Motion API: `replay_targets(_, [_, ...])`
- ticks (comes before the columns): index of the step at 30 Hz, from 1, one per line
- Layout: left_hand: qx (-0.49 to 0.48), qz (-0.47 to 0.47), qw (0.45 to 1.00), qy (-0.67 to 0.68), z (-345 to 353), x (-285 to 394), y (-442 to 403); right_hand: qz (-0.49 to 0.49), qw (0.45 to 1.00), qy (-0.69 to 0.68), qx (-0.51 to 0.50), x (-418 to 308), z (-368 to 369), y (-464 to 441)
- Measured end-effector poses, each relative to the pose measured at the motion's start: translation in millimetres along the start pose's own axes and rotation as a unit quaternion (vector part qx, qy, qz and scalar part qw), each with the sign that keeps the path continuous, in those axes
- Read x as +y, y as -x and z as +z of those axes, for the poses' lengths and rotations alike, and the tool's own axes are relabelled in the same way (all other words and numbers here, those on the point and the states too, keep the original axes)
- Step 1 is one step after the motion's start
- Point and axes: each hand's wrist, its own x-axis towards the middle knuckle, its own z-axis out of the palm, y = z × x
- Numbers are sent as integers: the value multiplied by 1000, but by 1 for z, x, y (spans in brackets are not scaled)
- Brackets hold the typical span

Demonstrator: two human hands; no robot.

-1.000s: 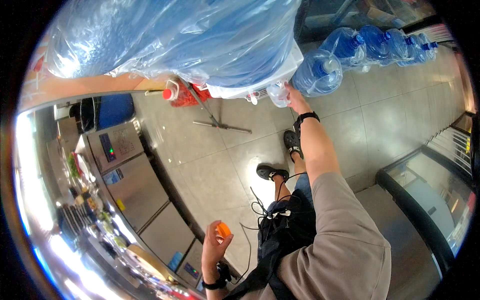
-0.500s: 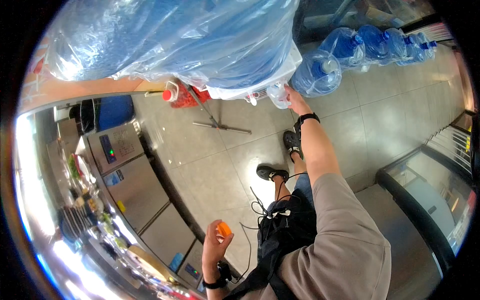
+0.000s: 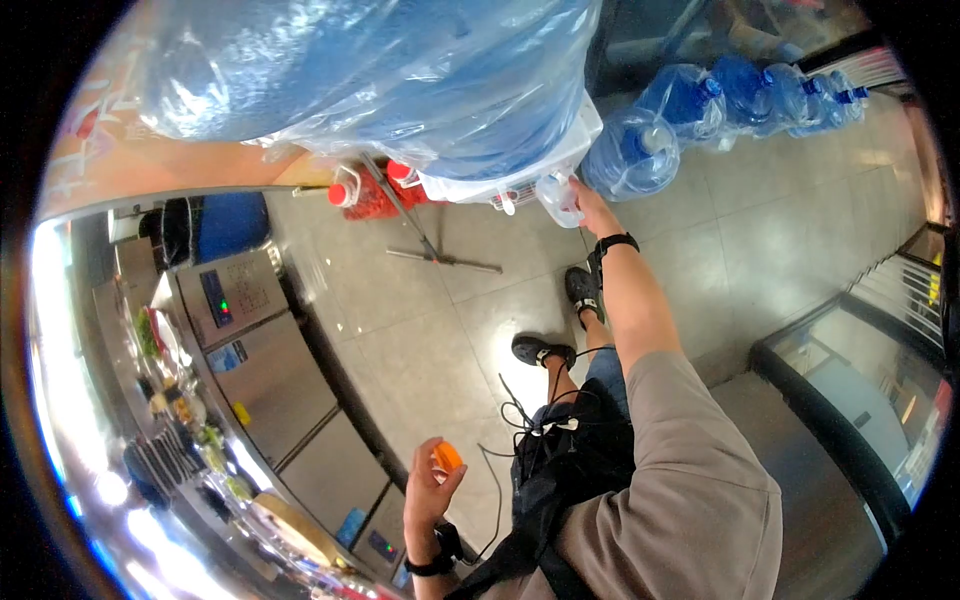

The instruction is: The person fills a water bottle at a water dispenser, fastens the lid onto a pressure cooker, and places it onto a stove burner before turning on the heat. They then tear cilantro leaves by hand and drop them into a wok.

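Translucent container (image 3: 556, 203) and right hand (image 3: 597, 214) had shifted slightly down the view, fingers holding its side. The left hand (image 3: 428, 494) pinched an orange cap (image 3: 447, 458).

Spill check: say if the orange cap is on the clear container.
Off: left hand holds the orange cap, apart from the clear container.

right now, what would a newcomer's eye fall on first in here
Probably the big, plastic-wrapped blue water jug at the view's top. Next, the bright orange cap in the left hand, low in the view. Then the translucent container in the right hand, at the white dispenser beneath the jug.
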Motion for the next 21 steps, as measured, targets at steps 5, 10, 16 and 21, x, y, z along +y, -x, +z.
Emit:
replay_targets(5, [10,1,1000,-5,-7,17,8,-2,999,10,31,-16,0,25])
replay_targets(10, [12,10,1000,-1,-10,10,10,-10,994,106,39,-5,-9,-2])
replay_targets(16, [-6,-8,1000,-1,-8,10,10,-47,998,-12,43,55,-22,-34])
replay_targets(21, [-8,1,1000,-24,-17,8,15,-29,999,-10,12,56,-11,58])
